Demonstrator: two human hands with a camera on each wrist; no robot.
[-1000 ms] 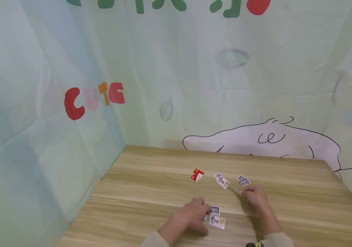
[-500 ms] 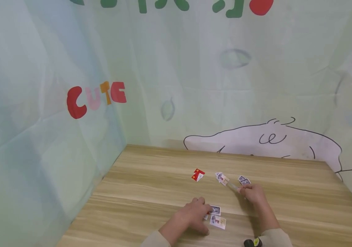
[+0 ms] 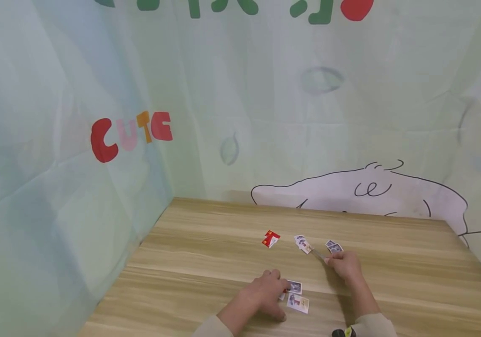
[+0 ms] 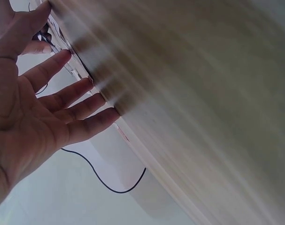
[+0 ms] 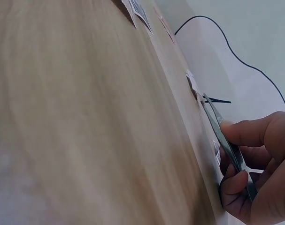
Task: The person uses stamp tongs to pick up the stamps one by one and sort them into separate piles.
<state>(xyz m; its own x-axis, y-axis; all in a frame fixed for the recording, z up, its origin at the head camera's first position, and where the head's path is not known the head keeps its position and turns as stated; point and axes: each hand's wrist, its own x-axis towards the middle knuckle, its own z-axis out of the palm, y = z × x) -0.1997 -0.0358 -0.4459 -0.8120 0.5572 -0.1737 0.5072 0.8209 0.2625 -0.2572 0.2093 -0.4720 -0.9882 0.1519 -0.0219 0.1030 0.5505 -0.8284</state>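
Observation:
My right hand [image 3: 345, 267] grips a pair of metal tweezers [image 5: 222, 136] between thumb and curled fingers. The tweezer tips reach a small overlapping group of pictured stamps [image 3: 303, 244] in the middle of the table; whether they pinch the top one cannot be told. My left hand [image 3: 263, 295] has its fingers spread and nearly straight, fingertips down at the table. Its index finger lies over the edge of a grey stamp [image 3: 295, 287] and a partly hidden red one [image 3: 284, 291]. A light pictured stamp [image 3: 298, 303] lies just to their right.
Red stamps [image 3: 270, 239] overlap at the left of the middle group. Grey stamps [image 3: 334, 246] lie at its right, close beyond my right hand. The wooden table [image 3: 189, 243] ends at a printed cloth backdrop [image 3: 265, 117] behind and on the left.
The top stamp at the tweezer tips has shifted slightly away from me, overlapping the middle group more. My right hand has moved a little with it; the left hand stays in place.

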